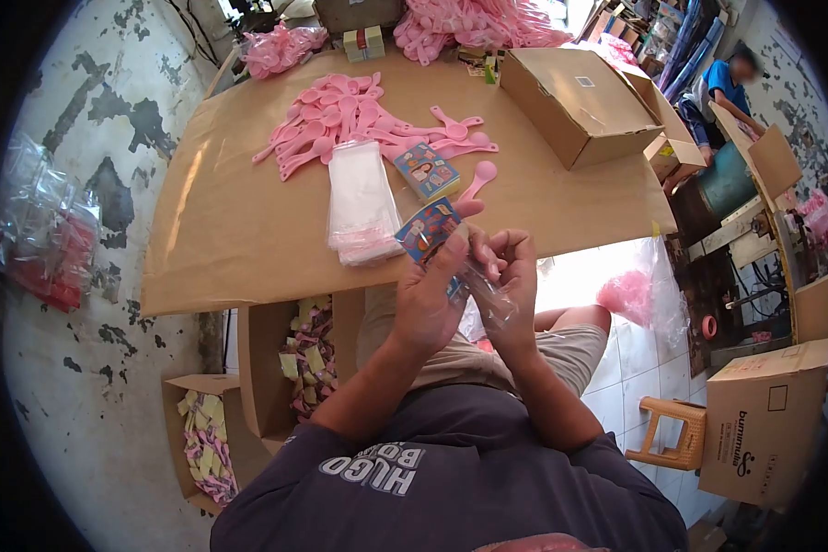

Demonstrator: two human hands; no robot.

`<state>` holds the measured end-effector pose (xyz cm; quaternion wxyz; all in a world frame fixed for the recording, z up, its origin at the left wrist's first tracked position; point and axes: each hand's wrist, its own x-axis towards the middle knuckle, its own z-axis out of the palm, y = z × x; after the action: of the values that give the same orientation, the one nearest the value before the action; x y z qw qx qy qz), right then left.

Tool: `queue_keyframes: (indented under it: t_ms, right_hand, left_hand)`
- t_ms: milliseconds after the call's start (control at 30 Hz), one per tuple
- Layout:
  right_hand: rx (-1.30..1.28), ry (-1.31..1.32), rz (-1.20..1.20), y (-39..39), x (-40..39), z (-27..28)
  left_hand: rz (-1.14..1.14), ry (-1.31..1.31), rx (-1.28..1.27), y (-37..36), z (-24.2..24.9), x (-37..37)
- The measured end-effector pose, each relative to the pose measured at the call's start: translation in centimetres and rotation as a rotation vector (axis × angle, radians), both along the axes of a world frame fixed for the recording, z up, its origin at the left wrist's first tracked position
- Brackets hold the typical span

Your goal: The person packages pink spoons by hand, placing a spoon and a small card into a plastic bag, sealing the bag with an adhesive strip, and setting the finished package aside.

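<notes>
My left hand (430,299) is closed on a blue printed card (427,228), its thumb pressed on the lower part. Beside it, my right hand (513,281) grips a clear plastic bag (486,287) that stretches between both hands below the card. Just beyond my fingers, a single pink measuring spoon (481,177) lies on the table. A stack of similar cards (427,171) sits left of that spoon. Further left is a pile of clear plastic bags (360,198). Behind them spreads a heap of pink spoons (340,120).
The brown-covered table (239,239) carries a cardboard box (580,101) at right and bagged pink spoons (469,23) at the back. Open boxes of packed goods (210,442) stand at lower left. A stool (667,432) and carton (764,423) are at right; another person (729,92) sits beyond.
</notes>
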<state>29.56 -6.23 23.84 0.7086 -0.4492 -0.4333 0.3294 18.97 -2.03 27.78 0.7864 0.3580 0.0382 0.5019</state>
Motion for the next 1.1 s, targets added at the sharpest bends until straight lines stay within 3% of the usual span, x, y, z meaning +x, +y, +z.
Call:
queue_keyframes:
  t_ms: [133,200,433,533,733,800,867,933,1000,1100]
  right_hand:
    - [-0.169,-0.139,0.137,0.3,1.3,0.5]
    - [-0.201,-0.560,0.121,1.3,2.7,2.7]
    - [-0.195,-1.081,-0.250,7.8,4.0,0.9]
    - [-0.283,-1.119,-0.311,7.8,3.7,0.0]
    - [-0.403,-1.061,-0.440,7.0,5.4,0.6]
    - [-0.310,-1.067,-0.450,6.5,6.7,0.1]
    - [-0.379,-0.713,-0.313,5.7,7.3,1.0]
    - [-0.356,-0.667,-0.327,4.2,6.4,1.6]
    - [-0.240,-0.379,-0.121,2.5,5.6,1.2]
    - [-0.344,-0.132,0.192,-0.1,3.9,1.9]
  left_hand:
    - [0.158,-0.018,-0.032,1.6,-0.9,-2.9]
    - [0.247,-0.024,-0.030,2.6,-1.1,-4.8]
    - [0.452,0.008,-0.015,3.7,-1.8,-8.1]
    - [0.481,0.028,-0.024,4.2,-2.3,-8.5]
    - [0.535,-0.057,-0.050,6.0,-2.4,-8.1]
    - [0.574,-0.080,-0.064,6.5,-2.3,-7.8]
    - [0.505,-0.192,-0.049,7.0,-2.2,-7.6]
    - [0.509,-0.221,-0.040,7.2,-1.9,-7.1]
    - [0.486,-0.302,-0.081,7.2,-1.8,-6.7]
    - [0.469,-0.315,-0.057,7.2,-1.8,-6.2]
